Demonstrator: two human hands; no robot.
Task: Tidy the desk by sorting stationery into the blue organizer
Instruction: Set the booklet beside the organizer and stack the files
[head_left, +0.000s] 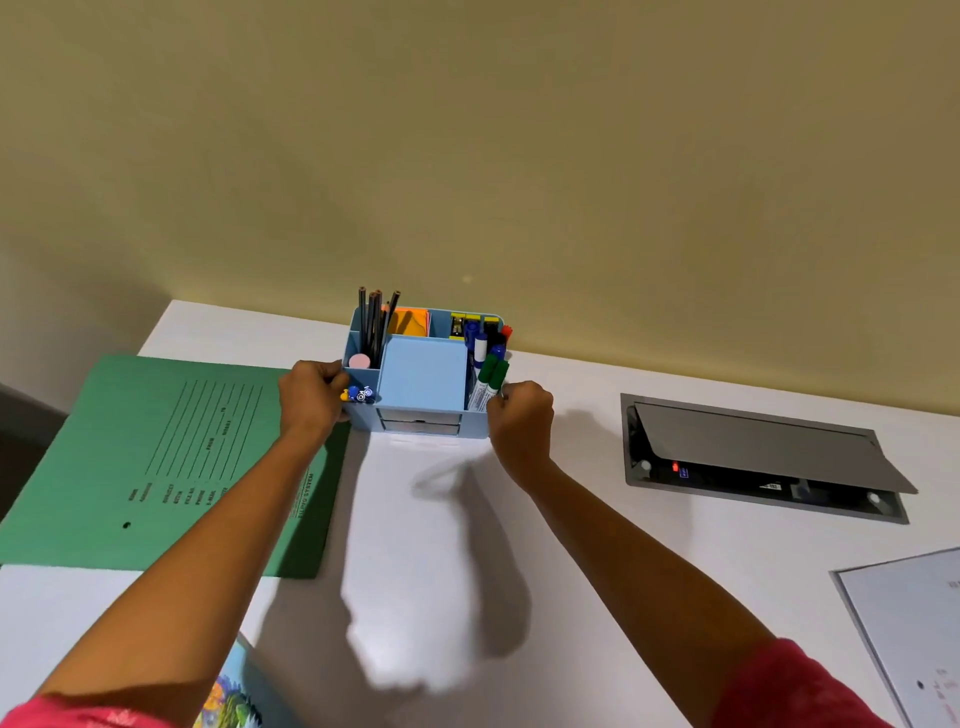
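The blue organizer (423, 374) stands on the white desk near the far edge by the wall. It holds dark pencils (375, 317), an orange note pad (409, 322), a pink eraser (359, 360), coloured push pins (358, 394), binder clips (460, 325) and several markers (488, 374). My left hand (310, 397) grips the organizer's left side. On the opposite side, my right hand (521, 415) grips its right front corner, next to the green markers.
A green file folder (156, 462) lies flat to the left, partly under my left arm. An open grey cable box (758, 457) is set into the desk at right. A white sheet (909, 623) lies at the right front, a colourful booklet (234, 696) at the left front.
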